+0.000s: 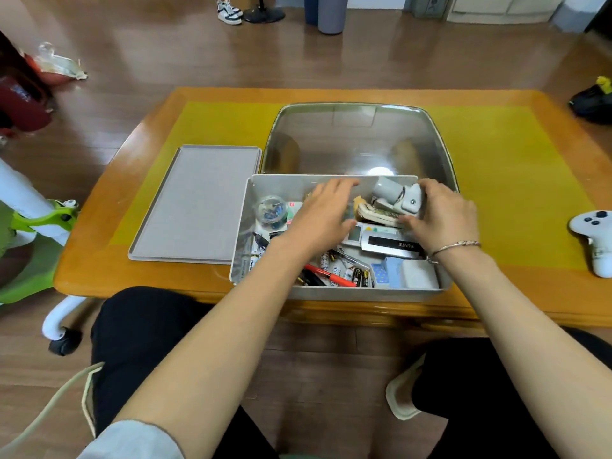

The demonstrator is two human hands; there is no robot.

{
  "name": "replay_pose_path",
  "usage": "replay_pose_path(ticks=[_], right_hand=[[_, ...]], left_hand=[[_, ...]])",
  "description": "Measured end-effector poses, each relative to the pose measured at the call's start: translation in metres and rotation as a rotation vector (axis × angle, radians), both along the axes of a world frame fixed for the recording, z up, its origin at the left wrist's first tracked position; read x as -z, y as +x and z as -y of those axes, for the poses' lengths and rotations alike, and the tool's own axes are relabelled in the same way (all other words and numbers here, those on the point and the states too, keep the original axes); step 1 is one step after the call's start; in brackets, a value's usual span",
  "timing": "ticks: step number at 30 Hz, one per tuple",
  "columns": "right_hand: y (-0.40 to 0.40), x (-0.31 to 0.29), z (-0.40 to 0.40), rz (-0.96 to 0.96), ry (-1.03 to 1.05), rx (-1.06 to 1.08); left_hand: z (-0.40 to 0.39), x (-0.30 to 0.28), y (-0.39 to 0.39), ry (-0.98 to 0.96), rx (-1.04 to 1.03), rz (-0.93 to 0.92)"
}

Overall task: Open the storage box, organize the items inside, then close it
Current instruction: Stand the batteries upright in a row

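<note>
Grey storage box [331, 293] under both hands: left grip [319, 215] spread, right grip [440, 213] clamped on white gadget [412, 197].

The box [337, 293] sits at the near edge of the counter [496, 293], with its lid [195, 203] lying flat just to its left and a tray [354, 137] directly behind it. Inside the box, a jar [270, 210] lies at the far left, pens [328, 276] and batteries [359, 276] along the near wall. A controller [596, 240] rests on the counter's right edge, well apart from the box.
</note>
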State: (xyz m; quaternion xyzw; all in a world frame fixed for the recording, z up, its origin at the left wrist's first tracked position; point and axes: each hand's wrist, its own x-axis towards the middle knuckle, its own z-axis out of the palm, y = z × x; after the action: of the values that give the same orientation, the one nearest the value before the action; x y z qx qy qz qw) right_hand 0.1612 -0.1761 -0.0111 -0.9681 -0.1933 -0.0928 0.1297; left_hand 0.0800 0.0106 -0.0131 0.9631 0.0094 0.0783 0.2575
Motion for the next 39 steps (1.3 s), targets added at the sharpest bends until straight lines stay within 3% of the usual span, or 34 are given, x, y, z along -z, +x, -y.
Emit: replay_pose_path(ticks=[3, 6, 14, 18, 21, 24, 32, 36, 39], right_hand=[[0.001, 0.008, -0.004, 0.018, -0.1, 0.091], [0.0, 0.013, -0.008, 0.051, -0.14, 0.05], [-0.003, 0.008, -0.011, 0.085, -0.082, -0.002], [-0.013, -0.001, -0.019, 0.068, -0.044, -0.196], [-0.027, -0.001, -0.032, -0.114, -0.108, -0.445], [-0.038, 0.003, -0.047, -0.244, -0.209, -0.555], [-0.049, 0.018, -0.091, -0.23, -0.502, -0.593], [-0.054, 0.024, -0.108, -0.271, -0.508, -0.61], [-0.055, 0.028, -0.118, -0.357, -0.503, -0.611]], left_hand=[[-0.02, 0.009, -0.013, 0.028, -0.025, -0.077], [-0.037, 0.015, -0.028, 0.052, -0.059, -0.09], [-0.064, 0.019, -0.048, 0.186, -0.012, -0.317], [-0.064, 0.024, -0.048, 0.277, 0.015, -0.387], [-0.064, 0.028, -0.045, 0.298, 0.027, -0.386], [-0.063, 0.033, -0.044, 0.3, 0.066, -0.428], [-0.07, 0.033, -0.047, 0.419, -0.004, -0.17], [-0.078, 0.028, -0.051, 0.469, -0.106, -0.119], [-0.081, 0.024, -0.061, 0.4, -0.255, -0.056]])
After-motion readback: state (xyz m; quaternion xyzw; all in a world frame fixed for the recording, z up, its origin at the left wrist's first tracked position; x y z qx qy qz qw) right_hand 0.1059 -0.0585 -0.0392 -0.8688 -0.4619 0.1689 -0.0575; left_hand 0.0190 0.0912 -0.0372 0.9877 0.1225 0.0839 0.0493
